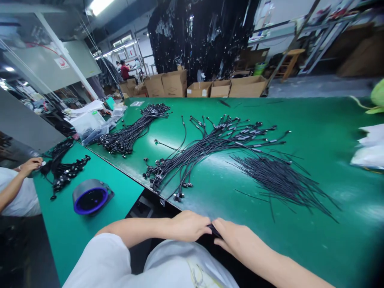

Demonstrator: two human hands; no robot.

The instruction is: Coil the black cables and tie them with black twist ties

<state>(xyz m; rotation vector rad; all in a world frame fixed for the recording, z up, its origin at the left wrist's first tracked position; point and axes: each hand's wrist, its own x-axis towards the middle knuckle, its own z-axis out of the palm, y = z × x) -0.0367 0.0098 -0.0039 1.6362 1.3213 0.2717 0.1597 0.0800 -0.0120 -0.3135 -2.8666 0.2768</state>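
Close to my body, at the table's near edge, my left hand (190, 226) and my right hand (235, 237) meet with fingers closed. Between them shows a short stretch of dark cable (215, 231), gripped by both; the rest of it is hidden by my fingers. Beyond my hands a loose bundle of black cables with metal connectors (198, 154) lies across the green table (339, 132). Right of that bundle is a pile of thin black zip-tie-like strips (279, 178), fanned out to the right.
Another cable bundle (138, 128) lies farther back left. A dark round device with a purple rim (91, 198) stands on the left table, where a co-worker's hand (31, 165) touches more cables (64, 170). White papers (372, 148) lie at right. Cardboard boxes (174, 84) stand behind the table.
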